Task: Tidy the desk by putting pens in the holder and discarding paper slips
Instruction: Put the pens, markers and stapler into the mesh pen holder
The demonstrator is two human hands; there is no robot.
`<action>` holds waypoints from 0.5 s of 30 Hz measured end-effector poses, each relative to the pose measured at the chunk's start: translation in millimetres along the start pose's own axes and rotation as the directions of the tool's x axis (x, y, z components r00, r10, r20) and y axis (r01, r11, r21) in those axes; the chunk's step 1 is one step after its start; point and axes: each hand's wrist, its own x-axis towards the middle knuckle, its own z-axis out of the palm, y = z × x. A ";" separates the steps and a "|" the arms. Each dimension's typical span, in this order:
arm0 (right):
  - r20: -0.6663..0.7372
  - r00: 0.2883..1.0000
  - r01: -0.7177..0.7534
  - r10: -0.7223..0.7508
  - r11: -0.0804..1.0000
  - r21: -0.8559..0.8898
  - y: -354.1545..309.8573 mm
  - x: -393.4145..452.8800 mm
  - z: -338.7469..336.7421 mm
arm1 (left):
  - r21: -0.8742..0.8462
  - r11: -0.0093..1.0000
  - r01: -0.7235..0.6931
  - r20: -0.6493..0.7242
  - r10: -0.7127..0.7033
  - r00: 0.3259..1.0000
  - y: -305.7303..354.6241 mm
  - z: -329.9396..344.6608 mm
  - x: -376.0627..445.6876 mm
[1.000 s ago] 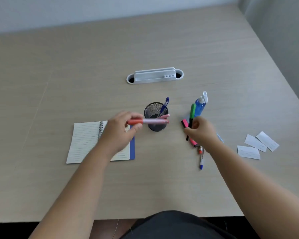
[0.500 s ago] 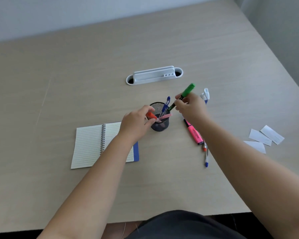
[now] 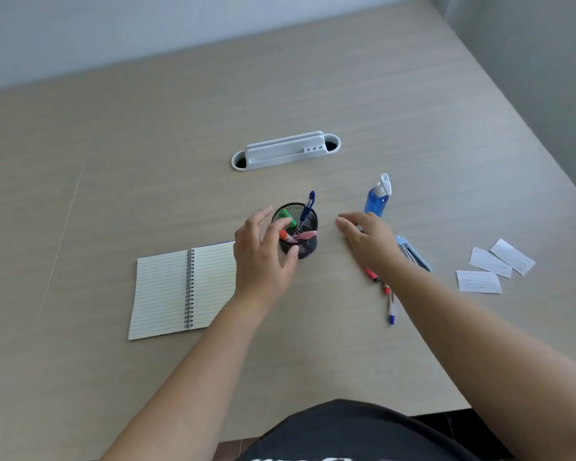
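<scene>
A black mesh pen holder [image 3: 308,247] stands mid-desk with a blue pen [image 3: 307,207], a green marker [image 3: 287,217] and an orange-pink pen [image 3: 296,235] inside. My left hand [image 3: 263,257] hovers at the holder's left side, fingers spread, holding nothing. My right hand [image 3: 368,239] is to the holder's right, open and palm down. Under and behind that hand lie a pink highlighter [image 3: 371,273] and a blue-capped pen [image 3: 391,306]. Three white paper slips [image 3: 478,281] lie at the right of the desk.
An open spiral notebook [image 3: 180,287] lies left of the holder. A blue spray bottle [image 3: 376,197] stands beyond my right hand, a light-blue stapler [image 3: 413,252] beside my wrist. A white desk cable tray [image 3: 285,150] sits farther back. The desk's right edge runs near the slips.
The orange-pink pen left my left hand and the green marker left my right hand; both now stand in the holder. My right hand has drawn back to the right.
</scene>
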 end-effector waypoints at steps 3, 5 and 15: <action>-0.092 0.979 -0.187 0.180 0.979 -0.077 39.6 -9.3 -18.7 | -0.032 0.988 -0.152 -0.059 0.150 0.987 25.5 12.4 -2.6; -0.103 0.958 -0.284 0.268 0.941 -0.184 63.4 -18.1 -27.1 | -0.086 0.965 -0.248 0.019 0.250 0.968 43.0 27.3 -4.8; -0.009 0.954 -0.278 0.300 0.872 -0.404 86.9 -49.8 -23.5 | 0.145 0.988 0.047 0.703 -0.136 0.698 80.9 123.5 16.3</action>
